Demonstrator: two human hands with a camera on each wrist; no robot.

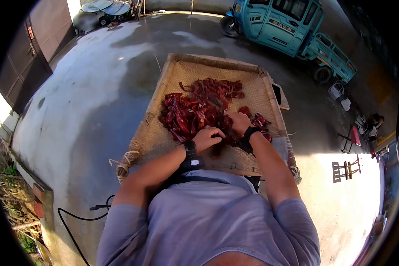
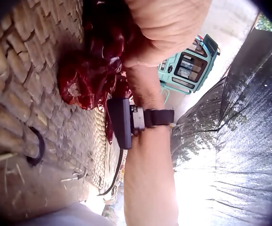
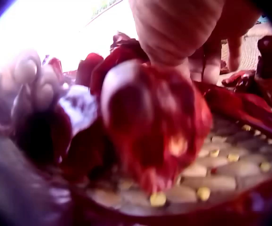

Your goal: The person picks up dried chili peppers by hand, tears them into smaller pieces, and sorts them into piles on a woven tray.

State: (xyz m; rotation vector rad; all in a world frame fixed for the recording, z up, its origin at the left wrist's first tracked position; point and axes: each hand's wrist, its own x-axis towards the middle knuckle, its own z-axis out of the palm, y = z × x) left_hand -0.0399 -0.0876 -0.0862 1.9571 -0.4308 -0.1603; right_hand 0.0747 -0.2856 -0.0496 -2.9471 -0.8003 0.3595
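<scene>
Left hand, right hand cut off by wrist views' top edges; red pepper blurred.

Sunlight and shadow across floor, dark fisheye edges, white wrist-view glare, blurred right-wrist foreground

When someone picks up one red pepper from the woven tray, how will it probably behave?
A red pepper is probably light, as its skin looks thin and crumpled. Its glossy surface may be somewhat slippery. Pale seeds on the woven tray suggest it could spill more.
</scene>
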